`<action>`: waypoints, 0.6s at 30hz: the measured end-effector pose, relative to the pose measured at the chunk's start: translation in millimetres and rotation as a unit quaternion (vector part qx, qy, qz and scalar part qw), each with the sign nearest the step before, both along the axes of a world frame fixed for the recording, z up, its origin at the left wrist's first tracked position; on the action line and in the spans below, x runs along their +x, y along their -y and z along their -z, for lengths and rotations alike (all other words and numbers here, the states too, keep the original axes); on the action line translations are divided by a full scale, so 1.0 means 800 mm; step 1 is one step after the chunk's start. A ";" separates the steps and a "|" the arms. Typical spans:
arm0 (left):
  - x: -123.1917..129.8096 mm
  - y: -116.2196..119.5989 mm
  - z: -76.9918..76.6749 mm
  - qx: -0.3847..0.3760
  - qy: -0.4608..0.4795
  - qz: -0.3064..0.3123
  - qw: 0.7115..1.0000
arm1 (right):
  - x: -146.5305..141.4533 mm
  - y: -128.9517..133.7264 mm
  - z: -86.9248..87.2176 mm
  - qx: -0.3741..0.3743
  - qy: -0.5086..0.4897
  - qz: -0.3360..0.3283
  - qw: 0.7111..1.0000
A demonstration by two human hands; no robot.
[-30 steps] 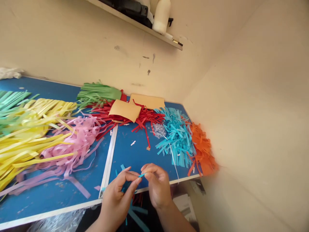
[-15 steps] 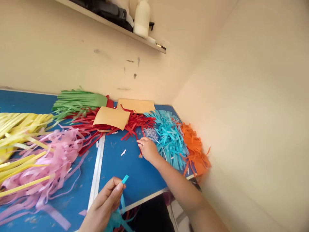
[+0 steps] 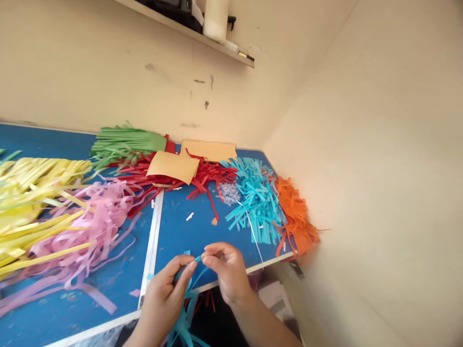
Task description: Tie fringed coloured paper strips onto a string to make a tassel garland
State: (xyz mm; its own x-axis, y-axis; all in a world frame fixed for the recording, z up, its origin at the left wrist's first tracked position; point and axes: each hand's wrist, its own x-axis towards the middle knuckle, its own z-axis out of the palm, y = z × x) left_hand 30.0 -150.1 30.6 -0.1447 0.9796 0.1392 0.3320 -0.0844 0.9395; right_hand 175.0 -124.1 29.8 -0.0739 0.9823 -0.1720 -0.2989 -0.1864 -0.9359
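My left hand (image 3: 169, 294) is closed in a pinch around a light-blue paper strip (image 3: 197, 259), whose rolled or folded end pokes out past the thumb. Fingers pinched together, my right hand (image 3: 228, 274) meets that end; anything small between its fingertips is too tiny to make out. More blue strips (image 3: 185, 320) hang below my hands over the table's front edge. Beyond them, a small heap of clear bead-like pieces (image 3: 228, 193) lies beside a bundle of blue fringe (image 3: 257, 200). A thin white string (image 3: 254, 231) runs from there over the front edge.
Pink strips (image 3: 104, 207) and yellow strips (image 3: 47, 183) cover the left of the blue table (image 3: 181, 236). Farther back lie green fringe (image 3: 126, 144), red strips (image 3: 210, 176) and tan card (image 3: 172, 166). Orange fringe (image 3: 296, 212) overhangs the right edge. Above is a wall shelf (image 3: 195, 33).
My right hand has come back from beside the clear pieces to my left hand, and its fingertips now meet the blue strip's end. The view has shifted slightly.
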 end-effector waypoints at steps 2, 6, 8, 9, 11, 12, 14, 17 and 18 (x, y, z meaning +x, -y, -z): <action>0.005 0.003 0.002 0.013 -0.019 0.010 1.000 | -0.001 0.007 0.007 -0.003 -0.013 0.028 1.000; 0.006 0.007 0.007 0.059 -0.078 0.014 0.995 | 0.006 0.006 0.008 0.013 0.013 0.033 0.999; 0.006 0.007 0.008 0.097 -0.115 0.017 0.989 | 0.011 0.005 0.006 0.038 0.038 0.025 0.998; 0.005 0.008 0.008 0.113 -0.129 0.024 0.985 | 0.013 0.005 0.005 0.056 0.053 0.013 0.997; 0.005 0.008 0.006 0.127 -0.145 0.038 0.980 | 0.016 0.005 0.004 0.087 0.065 -0.023 0.994; 0.005 0.008 0.005 0.125 -0.149 0.041 0.980 | 0.017 0.005 0.004 0.094 0.057 -0.042 0.993; 0.006 0.008 0.002 0.113 -0.150 0.042 0.981 | 0.017 0.006 0.005 0.093 0.022 -0.063 0.993; 0.007 0.009 0.000 0.102 -0.153 0.036 0.982 | 0.015 0.008 0.006 0.106 0.010 -0.050 0.993; 0.008 0.009 0.000 0.104 -0.153 0.034 0.982 | 0.014 0.009 0.006 0.117 0.022 -0.046 0.992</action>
